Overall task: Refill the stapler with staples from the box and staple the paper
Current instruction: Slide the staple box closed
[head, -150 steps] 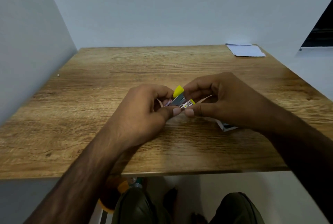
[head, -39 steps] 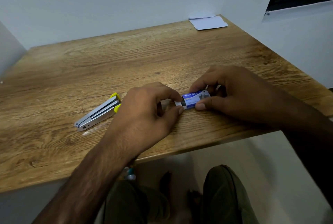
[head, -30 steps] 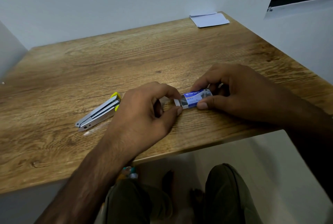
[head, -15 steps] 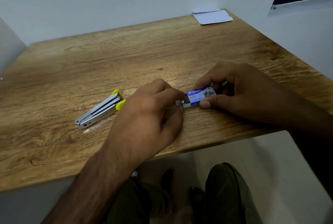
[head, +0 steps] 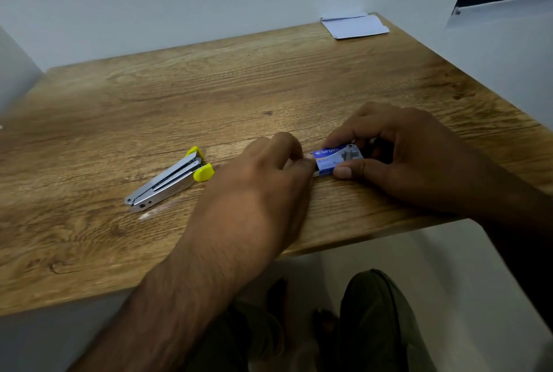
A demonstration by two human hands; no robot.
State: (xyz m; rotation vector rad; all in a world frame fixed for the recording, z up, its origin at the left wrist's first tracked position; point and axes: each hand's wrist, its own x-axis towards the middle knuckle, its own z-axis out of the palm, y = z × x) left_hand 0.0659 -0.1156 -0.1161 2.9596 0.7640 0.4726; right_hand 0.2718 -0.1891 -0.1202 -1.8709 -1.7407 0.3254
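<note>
The stapler (head: pixel 170 183) lay swung open on the wooden table (head: pixel 209 87), its silver arms splayed in a narrow V with the yellow tips pointing toward the person, just to the left of the left hand (head: pixel 254 192) and touched by neither hand. That was the main change: five seconds earlier both hands had been working it open in the air, and it had since been set down with its channel exposed, so the opening step looked finished. Attention had shifted to the staple box (head: pixel 338 159), a small blue carton resting on the table near the front edge, right of the stapler. The right hand (head: pixel 413 162) gripped it, thumb along the near side and fingers curled over the far side, steadying it. About a second before, a white inner tray (head: pixel 316 174) had stuck out of the box's left end with the left fingertips just short of it; now the left thumb and forefinger were bunched tight against that end, pinching there, and only a sliver of white showed beneath them. Whether they had hold of the tray or of a strip of staples could not be told, since the fingers covered the opening. By my reading the task stood at drawing staples out, with loading not yet begun. The paper (head: pixel 356 25), a small white stack, sat well apart at the far right corner of the table, against the wall, waiting for the last step.
</note>
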